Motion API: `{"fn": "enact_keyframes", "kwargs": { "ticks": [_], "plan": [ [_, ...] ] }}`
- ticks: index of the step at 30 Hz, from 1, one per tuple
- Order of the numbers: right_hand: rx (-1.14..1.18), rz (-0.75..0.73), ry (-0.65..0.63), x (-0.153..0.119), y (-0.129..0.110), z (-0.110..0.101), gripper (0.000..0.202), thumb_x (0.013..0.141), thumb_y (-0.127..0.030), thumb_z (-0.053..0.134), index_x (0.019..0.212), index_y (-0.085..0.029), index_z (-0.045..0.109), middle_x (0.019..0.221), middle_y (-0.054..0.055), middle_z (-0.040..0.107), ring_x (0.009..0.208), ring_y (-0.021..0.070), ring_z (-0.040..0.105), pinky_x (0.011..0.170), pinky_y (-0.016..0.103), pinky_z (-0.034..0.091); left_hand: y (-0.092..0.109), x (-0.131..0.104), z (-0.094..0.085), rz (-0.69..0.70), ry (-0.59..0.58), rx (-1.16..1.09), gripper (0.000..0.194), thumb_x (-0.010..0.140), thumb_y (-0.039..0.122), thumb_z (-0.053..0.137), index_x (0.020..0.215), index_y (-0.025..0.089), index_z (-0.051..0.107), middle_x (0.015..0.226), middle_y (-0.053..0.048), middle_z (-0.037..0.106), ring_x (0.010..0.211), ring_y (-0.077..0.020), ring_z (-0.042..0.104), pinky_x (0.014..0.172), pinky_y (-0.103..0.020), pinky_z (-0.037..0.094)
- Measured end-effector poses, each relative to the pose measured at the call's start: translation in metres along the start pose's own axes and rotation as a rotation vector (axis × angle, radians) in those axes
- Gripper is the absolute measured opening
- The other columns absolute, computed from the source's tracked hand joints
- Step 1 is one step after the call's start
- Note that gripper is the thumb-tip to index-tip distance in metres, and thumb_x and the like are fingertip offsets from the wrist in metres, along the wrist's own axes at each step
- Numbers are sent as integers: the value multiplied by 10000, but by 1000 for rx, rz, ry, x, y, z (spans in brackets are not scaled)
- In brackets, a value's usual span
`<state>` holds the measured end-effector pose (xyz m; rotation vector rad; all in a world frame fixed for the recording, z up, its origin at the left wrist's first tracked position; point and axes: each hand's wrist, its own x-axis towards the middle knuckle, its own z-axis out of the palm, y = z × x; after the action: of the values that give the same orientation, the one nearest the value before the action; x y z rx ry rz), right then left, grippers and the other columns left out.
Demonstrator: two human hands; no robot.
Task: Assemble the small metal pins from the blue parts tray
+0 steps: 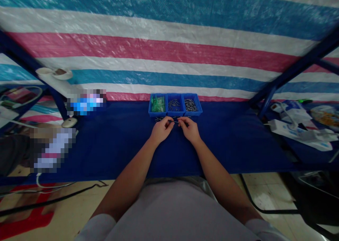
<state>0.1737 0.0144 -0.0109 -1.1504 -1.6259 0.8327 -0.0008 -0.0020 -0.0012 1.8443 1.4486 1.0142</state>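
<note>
Just in front of a row of blue bins, my left hand (161, 130) and my right hand (190, 128) are held close together, fingertips pinched. Between them runs a thin, light metal pin-like piece (175, 121), its ends hidden in the fingers of both hands; its exact kind is too small to make out. The left bin (149, 108) has green and clear plastic pieces (158, 104). Several thin metal pieces (174, 104) lie in the middle bin, and a heap of small metal pieces (190, 105) is in the right one. More dark, slim pieces (159, 119) lie behind my fingers.
The bins stand on a dark blue table (111, 142), against a striped plastic sheet (169, 50). At the left are blurred-out devices (55, 151) and a white mouse-like object (69, 122). A white power strip (299, 135) lies at the right, beyond a blue frame post (286, 70).
</note>
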Motion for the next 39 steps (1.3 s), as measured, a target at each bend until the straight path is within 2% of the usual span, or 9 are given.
{"fn": "enact_keyframes", "kwargs": {
  "ticks": [5, 8, 12, 15, 19, 24, 31, 39],
  "plan": [
    [-19, -5, 16, 0, 0, 0, 255, 891, -394, 565, 978, -194, 696, 746, 37, 697, 685, 174, 661, 703, 318, 528, 2, 0, -1, 30, -31, 74, 222, 934, 363, 505, 862, 198, 635, 640, 27, 584, 565, -114, 512, 585, -235, 363],
    [-45, -29, -1, -1, 0, 0, 237, 886, -387, 570, 952, -203, 703, 823, 55, 717, 734, 185, 667, 721, 330, 535, 4, 0, -3, 33, -47, 103, 249, 955, 350, 466, 857, 195, 634, 668, 14, 610, 585, -120, 529, 596, -236, 369],
    [-123, -81, -6, -1, 2, 2, 226, 869, -365, 603, 1002, -211, 701, 915, 69, 710, 798, 193, 654, 745, 339, 528, 5, 0, -4, 24, -51, 61, 232, 964, 324, 449, 885, 192, 622, 675, 12, 619, 605, -122, 554, 622, -231, 397],
    [-147, -103, -5, -1, 3, 2, 228, 870, -355, 609, 1023, -209, 695, 847, 54, 679, 756, 180, 626, 727, 332, 517, 3, 1, -3, 22, -38, 39, 240, 966, 330, 444, 876, 189, 616, 657, 18, 605, 600, -119, 553, 622, -230, 400],
    [-192, -135, -15, 0, 1, 0, 181, 871, -351, 617, 945, -214, 709, 767, 33, 614, 706, 166, 578, 688, 321, 503, -1, 1, -2, 32, -22, 5, 246, 967, 340, 441, 879, 189, 614, 658, 25, 596, 595, -110, 542, 614, -225, 399],
    [-187, -167, -7, 0, -2, -1, 167, 867, -356, 630, 917, -214, 701, 901, 66, 645, 812, 187, 602, 693, 325, 506, -4, 2, -1, -6, -9, -112, 263, 959, 377, 456, 869, 186, 612, 616, 38, 583, 564, -100, 531, 601, -217, 412],
    [-81, -38, 28, -1, -3, 1, 174, 862, -364, 622, 886, -204, 688, 886, 62, 704, 790, 193, 637, 724, 340, 510, -6, 4, 0, -31, 4, -139, 251, 929, 373, 509, 836, 178, 636, 635, 27, 581, 569, -100, 515, 575, -226, 398],
    [25, 69, 35, 0, 3, 7, 215, 837, -405, 648, 897, -208, 710, 901, 64, 729, 803, 204, 662, 778, 365, 533, -4, 3, 0, -38, -13, -128, 210, 926, 359, 524, 1000, 196, 634, 669, 22, 597, 590, -113, 549, 611, -241, 422]
  ]
}}
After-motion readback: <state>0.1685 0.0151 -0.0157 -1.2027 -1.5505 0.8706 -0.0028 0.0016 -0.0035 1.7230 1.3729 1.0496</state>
